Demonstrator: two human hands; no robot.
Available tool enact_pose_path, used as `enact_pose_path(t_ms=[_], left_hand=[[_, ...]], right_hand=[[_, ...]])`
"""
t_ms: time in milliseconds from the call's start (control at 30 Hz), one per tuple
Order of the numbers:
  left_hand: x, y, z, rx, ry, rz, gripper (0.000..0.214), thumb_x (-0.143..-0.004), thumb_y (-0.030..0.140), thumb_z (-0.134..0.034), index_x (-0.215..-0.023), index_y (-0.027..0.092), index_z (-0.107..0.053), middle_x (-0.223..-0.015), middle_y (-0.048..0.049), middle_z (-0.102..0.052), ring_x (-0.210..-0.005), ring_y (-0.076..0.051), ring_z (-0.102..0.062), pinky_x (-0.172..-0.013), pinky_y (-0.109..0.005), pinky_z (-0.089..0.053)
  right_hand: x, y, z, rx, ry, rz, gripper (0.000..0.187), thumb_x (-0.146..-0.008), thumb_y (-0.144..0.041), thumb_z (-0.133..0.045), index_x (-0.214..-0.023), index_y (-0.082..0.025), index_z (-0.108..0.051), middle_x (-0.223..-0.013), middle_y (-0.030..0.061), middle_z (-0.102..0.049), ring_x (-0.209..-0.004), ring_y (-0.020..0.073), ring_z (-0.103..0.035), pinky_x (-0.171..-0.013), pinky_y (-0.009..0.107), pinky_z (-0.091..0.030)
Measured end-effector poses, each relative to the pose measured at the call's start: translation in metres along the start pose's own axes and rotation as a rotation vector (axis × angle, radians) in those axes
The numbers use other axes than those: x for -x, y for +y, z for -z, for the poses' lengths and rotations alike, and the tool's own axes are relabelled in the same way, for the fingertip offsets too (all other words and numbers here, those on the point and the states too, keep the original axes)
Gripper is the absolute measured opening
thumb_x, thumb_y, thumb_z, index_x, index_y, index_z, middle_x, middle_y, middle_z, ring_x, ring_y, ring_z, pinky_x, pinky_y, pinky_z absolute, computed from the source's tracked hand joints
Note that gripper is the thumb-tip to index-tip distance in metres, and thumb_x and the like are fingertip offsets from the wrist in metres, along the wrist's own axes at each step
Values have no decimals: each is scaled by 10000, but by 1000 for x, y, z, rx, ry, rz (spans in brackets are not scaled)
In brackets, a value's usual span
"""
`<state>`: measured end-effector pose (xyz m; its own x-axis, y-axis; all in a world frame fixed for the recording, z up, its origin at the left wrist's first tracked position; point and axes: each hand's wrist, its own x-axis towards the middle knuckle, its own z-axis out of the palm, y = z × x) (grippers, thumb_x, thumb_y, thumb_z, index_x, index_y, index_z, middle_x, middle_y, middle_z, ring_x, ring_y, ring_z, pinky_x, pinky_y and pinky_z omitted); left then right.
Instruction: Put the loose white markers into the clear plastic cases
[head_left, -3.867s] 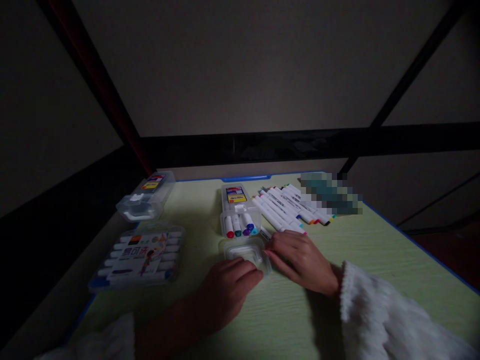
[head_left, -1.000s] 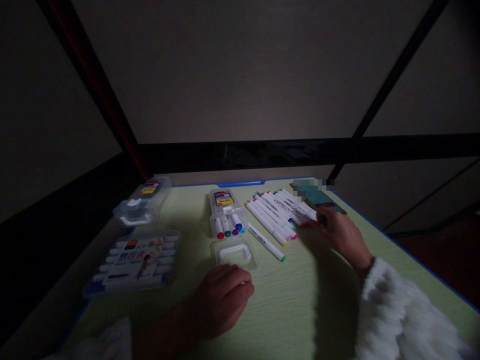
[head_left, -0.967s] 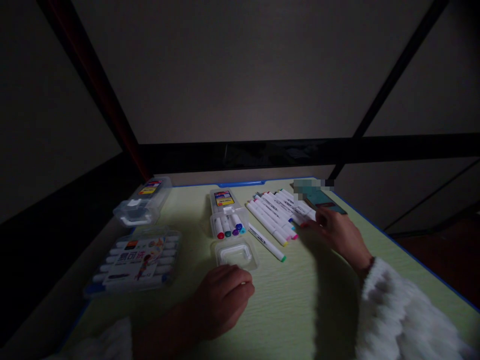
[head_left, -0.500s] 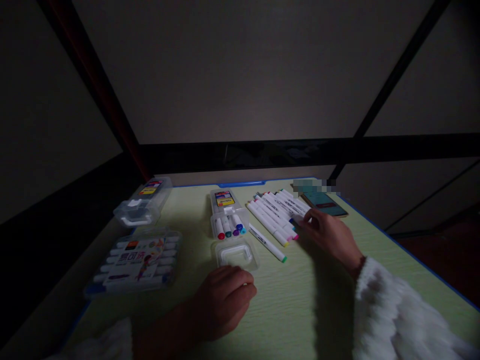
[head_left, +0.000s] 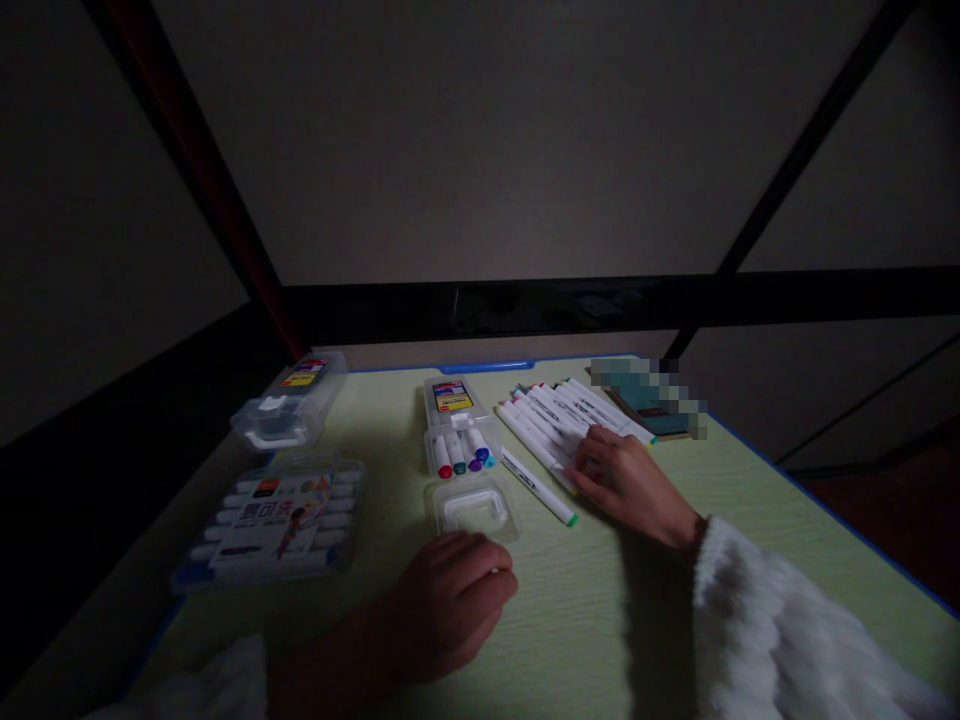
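Observation:
My right hand (head_left: 626, 485) is over the near ends of a row of white marker pens (head_left: 551, 420), its curled fingers closed on a marker there. Which cap colour that marker has is hidden by the fingers. A single marker with a green cap (head_left: 540, 487) lies apart, left of my right hand. Closed in a loose fist, my left hand (head_left: 454, 600) rests low on the table, with nothing sticking out of it. Just beyond it is the open clear lid (head_left: 474, 540) of a plastic case (head_left: 439, 457), which holds several markers with red, green, purple and blue ends.
On the left lie a shut clear case (head_left: 281, 525) of markers with a printed label and another clear case (head_left: 292, 410) behind it. A phone-like flat object (head_left: 637, 395), partly pixelated, lies at the back right. The pale green table (head_left: 555, 620) has a blue edge.
My right hand has moved slightly left and down, from the right side of the marker row to its near ends. A green-capped marker end now shows at the row's right. My left hand stays put.

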<state>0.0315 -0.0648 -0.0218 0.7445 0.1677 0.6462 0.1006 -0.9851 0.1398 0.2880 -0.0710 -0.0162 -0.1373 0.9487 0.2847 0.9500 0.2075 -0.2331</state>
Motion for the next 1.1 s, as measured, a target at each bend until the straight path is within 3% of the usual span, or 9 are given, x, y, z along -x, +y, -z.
enact_pose_path(t_ms=[367, 1100], left_hand=[[0, 0, 0, -30, -29, -12, 201, -830, 31, -379, -762, 145, -529, -709, -17, -586, -612, -114, -498, -598, -238, -412], [2, -2, -4, -8, -100, -23, 169, -835, 52, -391, -775, 145, -520, -739, -19, -579, -634, -120, -478, -608, -253, -388]], right_hand=[[-1, -14, -4, 77, -71, -33, 265, -816, -375, -520, -646, -173, -497, -763, 33, -506, -706, 179, -520, -654, 317, -334], [-1, -22, -6, 193, -117, -29, 270, -831, -386, -499, -683, -166, -551, -801, 55, -519, -762, 215, -526, -653, 326, -268]])
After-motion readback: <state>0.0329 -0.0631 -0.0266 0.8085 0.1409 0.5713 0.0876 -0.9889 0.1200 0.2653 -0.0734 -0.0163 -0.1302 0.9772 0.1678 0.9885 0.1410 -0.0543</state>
